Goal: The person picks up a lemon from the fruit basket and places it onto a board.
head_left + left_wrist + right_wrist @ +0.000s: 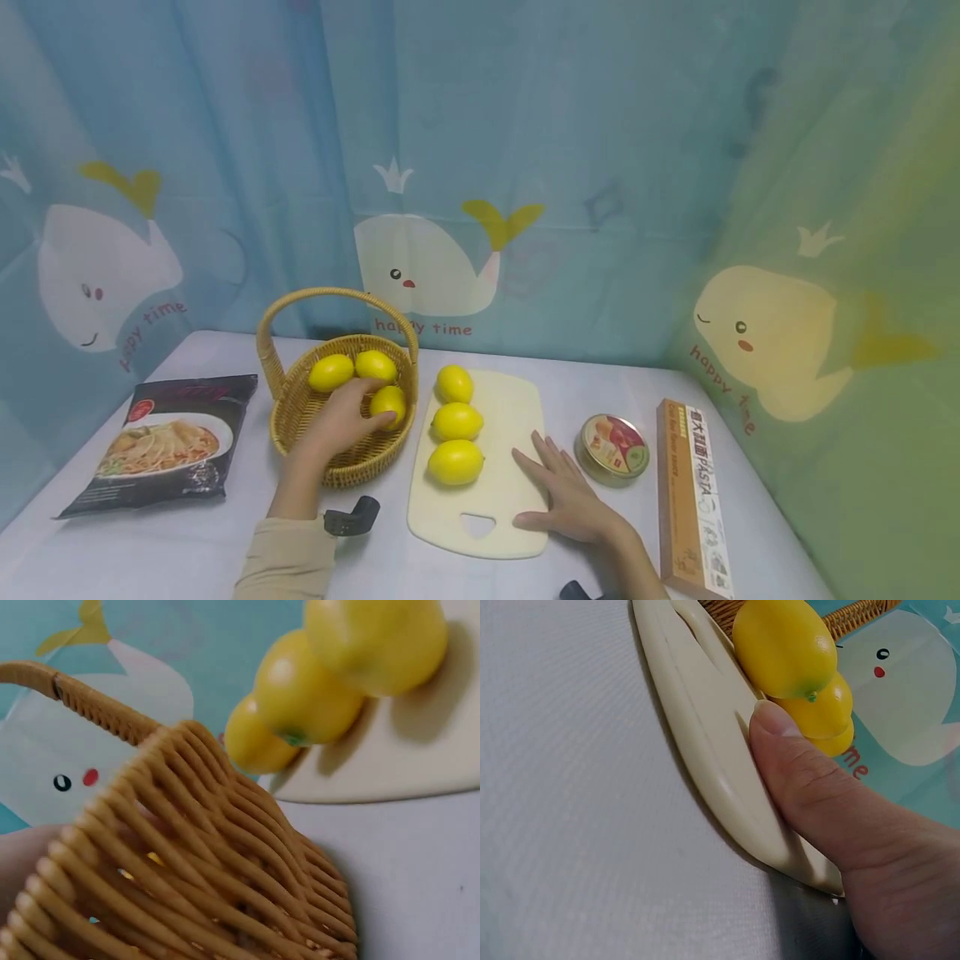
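My left hand (347, 423) reaches into a wicker basket (341, 477), thumb and fingers around a lemon (387, 405) at its right side. Two other lemons (331, 373) lie in the back of the basket. Beside it, a cream cutting board (513, 417) carries a column of three lemons (456, 462) along its left side. My right hand (566, 496) rests with spread fingers on the board's right edge; its thumb (802, 769) lies on the board in the right wrist view. In the left wrist view the basket wall (195, 855) hides most of the left hand.
A dark noodle packet (168, 446) lies left of the basket. Right of the board stand a round tin (612, 450) and a long pasta box (693, 500). A blue curtain (600, 250) with whale prints closes off the back of the white table.
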A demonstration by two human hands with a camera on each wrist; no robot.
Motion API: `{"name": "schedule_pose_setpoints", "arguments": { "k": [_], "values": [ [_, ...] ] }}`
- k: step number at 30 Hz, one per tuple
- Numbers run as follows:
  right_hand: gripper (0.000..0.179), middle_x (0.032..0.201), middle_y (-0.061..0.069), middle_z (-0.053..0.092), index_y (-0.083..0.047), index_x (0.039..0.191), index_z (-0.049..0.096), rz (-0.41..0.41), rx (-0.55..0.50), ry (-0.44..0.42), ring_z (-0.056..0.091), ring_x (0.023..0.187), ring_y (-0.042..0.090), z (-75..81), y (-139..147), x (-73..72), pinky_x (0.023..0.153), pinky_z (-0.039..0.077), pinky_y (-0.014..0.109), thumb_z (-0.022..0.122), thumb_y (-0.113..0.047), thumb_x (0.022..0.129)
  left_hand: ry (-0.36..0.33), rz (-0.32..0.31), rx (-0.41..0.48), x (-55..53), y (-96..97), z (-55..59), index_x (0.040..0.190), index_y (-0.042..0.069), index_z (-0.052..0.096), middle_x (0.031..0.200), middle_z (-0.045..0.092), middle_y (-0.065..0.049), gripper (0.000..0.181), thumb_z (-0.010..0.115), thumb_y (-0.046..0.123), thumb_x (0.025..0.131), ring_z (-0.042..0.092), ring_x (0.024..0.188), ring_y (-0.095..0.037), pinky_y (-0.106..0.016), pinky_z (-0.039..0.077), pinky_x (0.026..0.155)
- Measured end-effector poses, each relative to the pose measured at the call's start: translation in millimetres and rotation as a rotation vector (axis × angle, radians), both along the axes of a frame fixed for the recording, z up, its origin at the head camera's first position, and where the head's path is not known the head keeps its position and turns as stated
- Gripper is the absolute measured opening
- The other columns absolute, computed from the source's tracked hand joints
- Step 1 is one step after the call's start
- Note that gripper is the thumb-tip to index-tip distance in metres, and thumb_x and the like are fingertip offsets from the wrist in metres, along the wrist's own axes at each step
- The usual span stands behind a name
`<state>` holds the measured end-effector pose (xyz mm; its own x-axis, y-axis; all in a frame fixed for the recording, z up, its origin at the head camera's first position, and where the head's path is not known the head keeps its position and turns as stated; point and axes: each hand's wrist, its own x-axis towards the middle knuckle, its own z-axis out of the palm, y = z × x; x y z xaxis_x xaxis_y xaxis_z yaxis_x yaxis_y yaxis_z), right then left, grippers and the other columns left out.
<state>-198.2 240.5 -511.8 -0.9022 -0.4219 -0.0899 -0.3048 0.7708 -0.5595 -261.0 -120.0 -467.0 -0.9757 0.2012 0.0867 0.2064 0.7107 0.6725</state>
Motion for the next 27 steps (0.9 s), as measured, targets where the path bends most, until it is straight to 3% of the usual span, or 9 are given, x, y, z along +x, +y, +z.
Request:
{"name": "schedule_pose_setpoints", "arguments": {
  "k": [6,16,21,27],
  "values": [
    [0.09,0.16,0.013,0.004,-0.021,0.148,0.033,0.002,0.01,0.003,-0.001,0.147,0.038,1.2,0,-1.2,0.117,0.0,0.059,0.07,-0.057,0.075,0.002,-0.002,0.005,-1.2,0.8,-3.5,0.137,0.005,0.046,0.139,0.05,-0.017,0.064,0.069,0.033,0.086,0.045,0.13,-0.036,-0.053,0.037,0.108],
    [0.089,0.16,0.016,0.005,-0.02,0.148,0.034,0.01,0.003,0.009,-0.001,0.146,0.04,1.6,-1,0.4,0.116,0.0,0.06,0.07,-0.056,0.075,0.034,-0.037,-0.011,2.9,0.1,2.5,0.133,0.002,0.05,0.133,0.054,-0.016,0.055,0.065,0.02,0.083,0.049,0.124,-0.035,-0.052,0.039,0.106],
    [0.09,0.16,0.016,0.005,-0.019,0.148,0.035,0.007,-0.002,0.011,0.0,0.146,0.04,1.7,0,0.7,0.116,0.0,0.06,0.071,-0.057,0.075,0.016,-0.024,-0.042,3.3,4.1,5.9,0.136,0.002,0.048,0.136,0.052,-0.017,0.056,0.059,0.016,0.083,0.047,0.127,-0.036,-0.052,0.037,0.108],
    [0.09,0.16,0.016,0.004,-0.019,0.148,0.033,0.016,-0.014,-0.003,-0.001,0.146,0.04,3.3,2,0.0,0.117,0.0,0.06,0.07,-0.056,0.075,-0.007,0.005,-0.046,3.3,7.3,4.8,0.14,0.006,0.044,0.14,0.049,-0.017,0.058,0.061,0.027,0.089,0.045,0.13,-0.037,-0.054,0.035,0.109]
  ]
}}
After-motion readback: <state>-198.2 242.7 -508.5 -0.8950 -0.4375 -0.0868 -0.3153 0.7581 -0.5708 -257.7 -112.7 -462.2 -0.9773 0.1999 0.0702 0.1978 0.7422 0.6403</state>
